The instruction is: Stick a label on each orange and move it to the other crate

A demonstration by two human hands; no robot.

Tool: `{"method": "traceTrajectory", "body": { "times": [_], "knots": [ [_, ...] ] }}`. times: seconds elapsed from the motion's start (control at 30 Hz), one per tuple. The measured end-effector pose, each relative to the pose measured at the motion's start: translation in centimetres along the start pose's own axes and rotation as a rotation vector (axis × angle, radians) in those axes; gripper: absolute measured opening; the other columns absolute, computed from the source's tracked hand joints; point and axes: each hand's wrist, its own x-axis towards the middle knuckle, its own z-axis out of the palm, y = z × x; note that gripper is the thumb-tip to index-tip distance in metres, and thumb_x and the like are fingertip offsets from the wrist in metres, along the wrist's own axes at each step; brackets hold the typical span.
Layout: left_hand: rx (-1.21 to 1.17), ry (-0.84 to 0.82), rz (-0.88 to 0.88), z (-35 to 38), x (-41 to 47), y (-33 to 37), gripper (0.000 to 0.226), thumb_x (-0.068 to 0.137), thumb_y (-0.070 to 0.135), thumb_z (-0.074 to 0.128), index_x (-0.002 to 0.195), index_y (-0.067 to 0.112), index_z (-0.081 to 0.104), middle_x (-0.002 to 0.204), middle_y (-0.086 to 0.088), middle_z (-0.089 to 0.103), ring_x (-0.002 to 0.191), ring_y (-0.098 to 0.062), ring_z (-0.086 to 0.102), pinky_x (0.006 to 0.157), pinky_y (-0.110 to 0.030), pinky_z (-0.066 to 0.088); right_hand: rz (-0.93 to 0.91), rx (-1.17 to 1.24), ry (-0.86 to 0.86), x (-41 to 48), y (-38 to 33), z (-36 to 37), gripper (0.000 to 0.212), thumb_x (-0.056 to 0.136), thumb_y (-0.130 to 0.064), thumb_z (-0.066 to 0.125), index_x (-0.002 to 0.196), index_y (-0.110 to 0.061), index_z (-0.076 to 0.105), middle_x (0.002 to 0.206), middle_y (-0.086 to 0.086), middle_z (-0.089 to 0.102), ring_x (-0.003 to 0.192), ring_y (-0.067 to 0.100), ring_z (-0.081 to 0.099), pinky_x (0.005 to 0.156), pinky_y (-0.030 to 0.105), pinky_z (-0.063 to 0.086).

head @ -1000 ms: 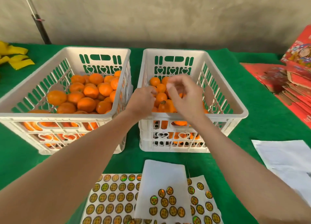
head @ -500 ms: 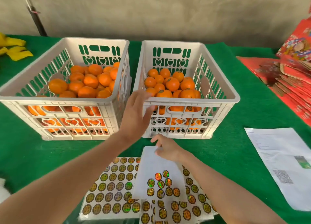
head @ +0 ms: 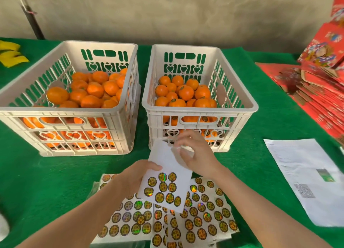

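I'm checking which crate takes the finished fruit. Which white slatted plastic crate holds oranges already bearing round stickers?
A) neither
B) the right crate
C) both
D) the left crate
B: several oranges in the right white plastic crate show dark round labels; those in the left crate show none.

The left white crate (head: 55, 111) holds plain oranges (head: 93, 89); the right crate (head: 242, 109) holds labelled oranges (head: 186, 93). A partly used label sheet (head: 163, 158), tilted, is raised above full sheets (head: 201, 219) of round holographic labels.
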Motion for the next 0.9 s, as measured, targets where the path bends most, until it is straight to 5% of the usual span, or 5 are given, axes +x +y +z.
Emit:
{"method": "traceTrajectory", "body": {
  "times": [0.23, 0.37, 0.57, 0.77, 0.9],
  "knots": [
    [-0.048, -0.024, -0.031, 0.6, 0.4, 0.0, 0.043, 0.065, 0.017, 0.065, 0.105, 0.002, 0.065, 0.099, -0.024, 0.07, 0.076, -0.036, 0.07, 0.066, -0.039, 0.057, 0.009, 0.048, -0.158, -3.6, 0.0, 0.8, 0.005, 0.078, -0.005, 0.072, 0.083, -0.005, 0.072, 0.088, 0.007, 0.062, 0.09, 0.01, 0.047, 0.086, 0.014, 0.033],
    [0.046, -0.027, -0.029, 0.8, 0.5, -0.1, 0.036, 0.076, 0.013, 0.061, 0.109, 0.0, 0.065, 0.104, -0.024, 0.069, 0.085, -0.036, 0.068, 0.079, -0.043, 0.055, 0.045, 0.083, -0.183, -3.8, 0.1, 0.5, 0.004, 0.082, 0.0, 0.065, 0.08, -0.004, 0.064, 0.085, -0.003, 0.056, 0.085, -0.003, 0.042, 0.085, 0.008, 0.031],
    [0.253, -0.047, 0.031, 0.3, 1.3, -0.7, 0.025, 0.086, 0.005, 0.061, 0.111, 0.0, 0.065, 0.103, -0.019, 0.071, 0.097, -0.038, 0.067, 0.081, -0.041, 0.055, 0.163, 0.14, -0.13, -3.2, 0.2, 0.0, 0.008, 0.085, 0.002, 0.06, 0.083, -0.005, 0.06, 0.083, 0.007, 0.061, 0.08, 0.017, 0.054, 0.076, 0.036, 0.046],
    [1.035, 0.482, 0.389, 0.8, -1.2, 0.4, 0.066, 0.078, 0.038, 0.071, 0.135, 0.021, 0.043, 0.114, 0.009, 0.057, 0.102, -0.008, 0.055, 0.085, -0.019, 0.045, 0.066, 0.251, -0.001, 0.9, -2.9, -0.3, 0.011, 0.086, -0.003, 0.059, 0.081, -0.012, 0.058, 0.077, 0.004, 0.059, 0.072, 0.014, 0.054, 0.065, 0.032, 0.047],
    [0.83, 0.524, 0.85, -0.8, -6.1, 3.7, 0.006, 0.087, 0.024, 0.066, 0.09, 0.029, 0.066, 0.065, 0.018, 0.061, 0.059, 0.003, 0.053, 0.054, -0.01, 0.039, -0.062, 0.363, 0.225, 6.3, -6.9, 0.4, 0.014, 0.09, -0.016, 0.056, 0.098, -0.025, 0.051, 0.084, -0.01, 0.058, 0.077, 0.008, 0.057, 0.066, 0.021, 0.048]
  ]
}}
